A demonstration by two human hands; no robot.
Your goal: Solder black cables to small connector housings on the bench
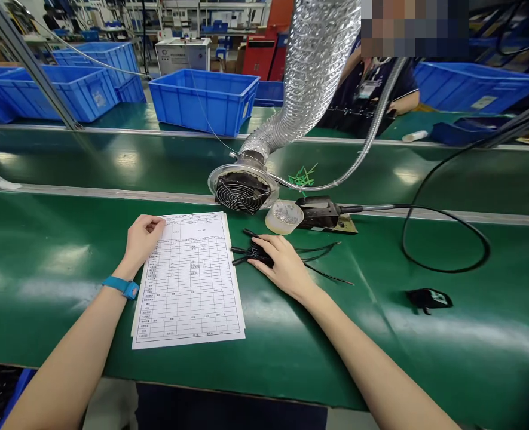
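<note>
A stack of printed form sheets lies flat on the green bench in front of me. My left hand, with a blue wrist strap on its arm, has thumb and fingers closed at the stack's upper left edge. Just right of the paper, my right hand is wrapped over a bundle of black cables. Their black plug ends stick out on the left and thin wire tails on the right. My palm hides the bundle's middle.
Behind the cables stand a clear tape roll, a black corded device and a fume extractor head on a silver duct. A small black item lies right. Blue bins and a co-worker are across the conveyor.
</note>
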